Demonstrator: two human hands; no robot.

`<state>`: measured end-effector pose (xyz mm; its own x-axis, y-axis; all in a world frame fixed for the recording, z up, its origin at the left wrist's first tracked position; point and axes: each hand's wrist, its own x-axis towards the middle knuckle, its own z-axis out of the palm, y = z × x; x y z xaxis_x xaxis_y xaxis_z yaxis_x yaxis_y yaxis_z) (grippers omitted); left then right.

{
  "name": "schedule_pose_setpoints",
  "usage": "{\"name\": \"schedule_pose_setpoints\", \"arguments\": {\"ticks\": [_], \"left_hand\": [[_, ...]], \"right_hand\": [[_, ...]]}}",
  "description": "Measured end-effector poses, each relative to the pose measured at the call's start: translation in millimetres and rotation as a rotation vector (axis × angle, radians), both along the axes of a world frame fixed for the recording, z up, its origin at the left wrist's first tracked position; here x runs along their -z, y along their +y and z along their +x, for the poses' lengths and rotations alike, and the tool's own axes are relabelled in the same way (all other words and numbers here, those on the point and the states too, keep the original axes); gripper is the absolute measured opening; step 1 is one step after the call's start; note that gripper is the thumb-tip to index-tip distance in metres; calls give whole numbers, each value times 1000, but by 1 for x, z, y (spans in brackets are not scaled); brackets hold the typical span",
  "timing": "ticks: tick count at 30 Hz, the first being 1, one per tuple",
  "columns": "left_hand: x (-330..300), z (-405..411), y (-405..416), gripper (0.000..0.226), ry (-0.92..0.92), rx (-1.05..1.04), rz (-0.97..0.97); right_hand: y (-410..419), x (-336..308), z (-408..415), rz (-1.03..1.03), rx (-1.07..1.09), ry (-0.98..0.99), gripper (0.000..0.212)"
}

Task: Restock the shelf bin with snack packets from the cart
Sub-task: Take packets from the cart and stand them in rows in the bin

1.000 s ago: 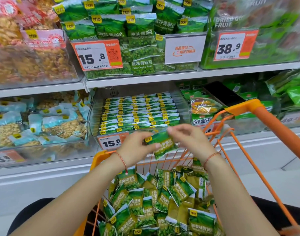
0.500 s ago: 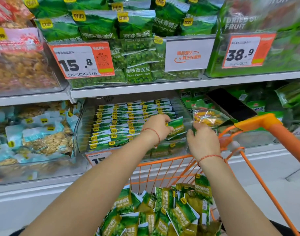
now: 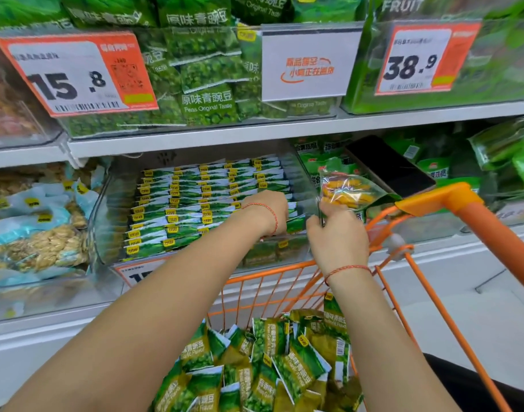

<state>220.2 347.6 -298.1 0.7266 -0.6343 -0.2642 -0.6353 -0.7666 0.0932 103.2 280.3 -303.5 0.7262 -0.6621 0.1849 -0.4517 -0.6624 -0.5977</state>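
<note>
- Snack packet [image 3: 296, 223] at the right front corner of the clear shelf bin [image 3: 101, 221], mostly hidden behind left hand [image 3: 266, 212]
- Left fingers curl down onto it (tips out of sight)
- Right hand [image 3: 336, 233] curled, pinching bin's right wall edge
- Cart [image 3: 433, 200] below, packets cut off at frame bottom

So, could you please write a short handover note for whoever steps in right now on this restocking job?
Left hand: inside the clear shelf bin, pressing a green snack packet into the front right of the rows.
Right hand: at the bin's right wall, fingers curled around its edge.
Done: the bin holds several neat rows of packets.
Left: a heap of loose packets lies in the orange cart; seat this one, then fetch more.
Note: a dark phone rests on the neighbouring bin.
</note>
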Motion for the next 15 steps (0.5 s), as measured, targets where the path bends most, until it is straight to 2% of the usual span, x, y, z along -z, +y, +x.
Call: {"name": "schedule_pose_setpoints", "arguments": {"ticks": [6,10,15], "left_hand": [[9,0,-6,18,-14,36,65],[2,-2,-9,31,-43,122,120],[-7,2,-13,29,-50,167,167]], "right_hand": [[0,4,1,29,1,3,43],[0,5,2,27,-2,-1,43],[1,3,1,26,-13,8,44]]}}
